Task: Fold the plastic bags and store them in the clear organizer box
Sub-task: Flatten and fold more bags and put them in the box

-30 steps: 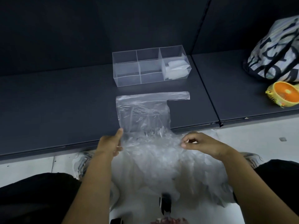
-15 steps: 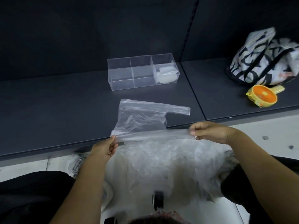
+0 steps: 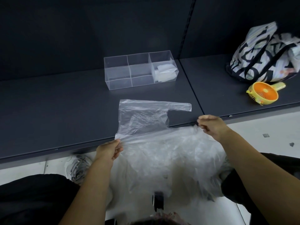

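Observation:
A clear plastic bag [image 3: 142, 117] lies on the dark shelf, one handle strip pointing right, its near half hanging over the front edge. My left hand [image 3: 108, 151] pinches the bag's near-left corner at the shelf edge. My right hand [image 3: 211, 125] pinches the near-right part, so the near edge is stretched between them. Behind the bag stands the clear organizer box [image 3: 139, 71] with several compartments; its right one holds a folded bag [image 3: 165, 73]. A heap of loose clear bags [image 3: 175, 168] lies below my hands.
A black-and-white patterned tote bag [image 3: 266, 54] and an orange and yellow hand fan [image 3: 264, 93] sit on the right shelf section. A seam [image 3: 191, 91] divides the two shelf boards. White floor tiles lie below the shelf edge.
Both hands took hold of the bag's near edge and drew it taut, spreading apart; the right hand moved right and up. The view shifted a little.

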{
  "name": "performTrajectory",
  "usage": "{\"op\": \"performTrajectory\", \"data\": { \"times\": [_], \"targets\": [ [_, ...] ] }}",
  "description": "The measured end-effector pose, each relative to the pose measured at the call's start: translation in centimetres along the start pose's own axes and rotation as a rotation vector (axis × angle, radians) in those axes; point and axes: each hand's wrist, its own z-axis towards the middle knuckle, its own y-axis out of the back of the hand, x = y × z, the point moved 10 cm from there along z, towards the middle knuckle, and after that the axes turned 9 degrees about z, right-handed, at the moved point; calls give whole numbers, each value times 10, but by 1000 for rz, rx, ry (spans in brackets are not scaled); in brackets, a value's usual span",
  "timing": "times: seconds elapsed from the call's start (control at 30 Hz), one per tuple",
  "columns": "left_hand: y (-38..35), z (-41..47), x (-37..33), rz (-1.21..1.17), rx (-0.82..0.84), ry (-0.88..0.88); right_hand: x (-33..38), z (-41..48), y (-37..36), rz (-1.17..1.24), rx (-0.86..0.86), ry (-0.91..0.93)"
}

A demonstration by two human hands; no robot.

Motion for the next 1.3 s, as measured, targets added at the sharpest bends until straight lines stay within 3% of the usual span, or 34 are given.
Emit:
{"op": "performTrajectory", "data": {
  "times": [0.13, 0.27, 0.47, 0.67, 0.8, 1.07, 1.3],
  "targets": [
    [-15, 0, 2, 71, 61, -13, -34, -7, 3, -91, 23, -281],
    [-19, 1, 10, 96, 80, 8, -64, -12, 2, -116, 60, -358],
    [-23, 2, 15, 125, 101, 11, -111, -28, -11, 327, 206, -507],
    [-23, 2, 19, 133, 92, 33, -113, -12, 11, 402, 53, -422],
    [-24, -1, 19, 130, 106, 49, -130, -8, -9, 381, 132, -445],
    [-21, -7, 19, 125, 114, 70, -146, -7, -46, 708, 33, -531],
    [-30, -10, 17, 130, 101, 19, -121, 2, 6, 526, -99, -318]
  ]
}}
